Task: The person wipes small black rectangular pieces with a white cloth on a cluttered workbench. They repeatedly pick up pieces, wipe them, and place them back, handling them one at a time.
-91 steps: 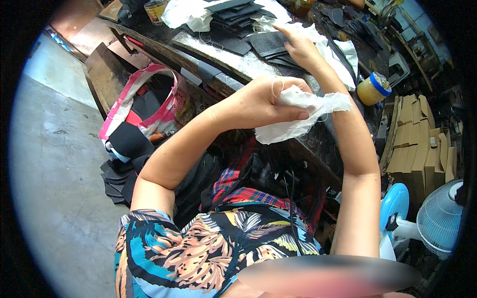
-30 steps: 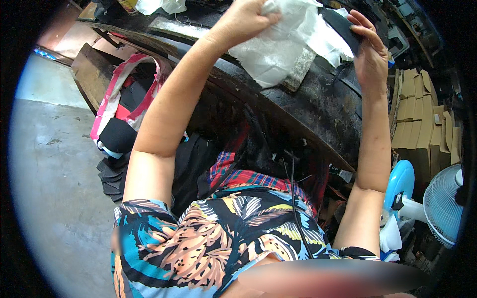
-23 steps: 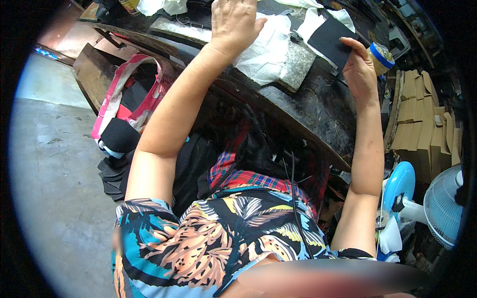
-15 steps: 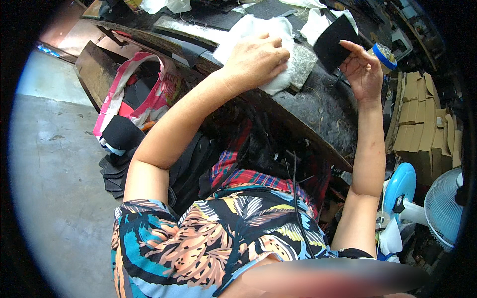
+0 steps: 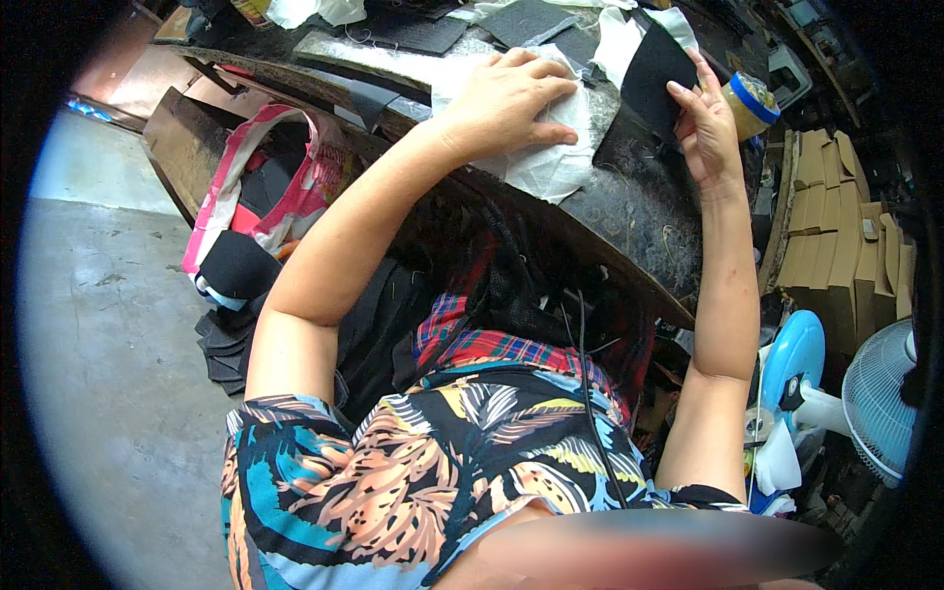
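My left hand (image 5: 511, 106) lies on a crumpled white cloth (image 5: 553, 169), its fingers stretched forward and its thumb apart. Under the cloth is a pale grey slab on the dark workbench (image 5: 639, 221). In my right hand (image 5: 710, 138) a flat black piece of fabric (image 5: 651, 87) is held up by its right edge, between thumb and fingers. More white cloth (image 5: 618, 44) shows behind the black piece. Just right of that hand stands a jar with a blue rim (image 5: 751, 106).
Several dark flat pieces (image 5: 423, 34) lie along the bench's far side. A pink-edged bag (image 5: 221, 197) of dark material stands at the left. On the right are folded cardboard boxes (image 5: 831, 236) and a fan (image 5: 882, 403). A thin black cable (image 5: 582, 364) hangs before my body.
My left hand has flattened out from a curled grip, and the white cloth now lies flatter and nearer the bench edge. My right hand has moved slightly left with the black fabric.
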A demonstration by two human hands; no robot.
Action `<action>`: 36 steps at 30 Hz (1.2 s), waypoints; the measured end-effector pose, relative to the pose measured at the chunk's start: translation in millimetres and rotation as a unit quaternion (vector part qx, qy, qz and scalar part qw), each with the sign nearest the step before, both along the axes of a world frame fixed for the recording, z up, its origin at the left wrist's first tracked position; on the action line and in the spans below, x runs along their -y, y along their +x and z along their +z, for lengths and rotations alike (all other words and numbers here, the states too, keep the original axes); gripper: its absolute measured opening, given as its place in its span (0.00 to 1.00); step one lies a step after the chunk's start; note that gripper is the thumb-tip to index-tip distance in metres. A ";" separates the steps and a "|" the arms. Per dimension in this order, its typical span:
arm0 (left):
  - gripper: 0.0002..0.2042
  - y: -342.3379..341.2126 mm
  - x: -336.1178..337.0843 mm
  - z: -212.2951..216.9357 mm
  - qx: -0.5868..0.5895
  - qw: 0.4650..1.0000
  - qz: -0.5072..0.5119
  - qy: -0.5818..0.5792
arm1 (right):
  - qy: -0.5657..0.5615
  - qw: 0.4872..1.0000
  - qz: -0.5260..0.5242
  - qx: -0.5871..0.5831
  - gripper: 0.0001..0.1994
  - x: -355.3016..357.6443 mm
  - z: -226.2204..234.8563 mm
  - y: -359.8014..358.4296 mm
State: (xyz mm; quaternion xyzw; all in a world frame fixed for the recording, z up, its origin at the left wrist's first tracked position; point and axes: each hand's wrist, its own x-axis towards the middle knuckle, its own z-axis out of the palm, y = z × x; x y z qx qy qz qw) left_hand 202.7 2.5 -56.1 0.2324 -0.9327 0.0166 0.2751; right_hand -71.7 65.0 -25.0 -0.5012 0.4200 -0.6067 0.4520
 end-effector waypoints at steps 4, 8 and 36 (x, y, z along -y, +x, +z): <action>0.21 -1.7 18.7 3.5 -0.125 0.989 0.055 -0.065 | 0.039 0.997 0.026 0.061 0.29 0.0 -4.3 11.9; 0.15 -6.4 33.0 11.7 -0.068 0.992 0.074 -0.072 | 0.091 0.994 0.052 -0.041 0.27 4.0 -8.1 29.3; 0.07 17.6 -38.7 83.8 -0.098 0.987 -0.127 0.032 | 0.152 0.933 0.320 -0.065 0.16 -23.1 10.8 22.5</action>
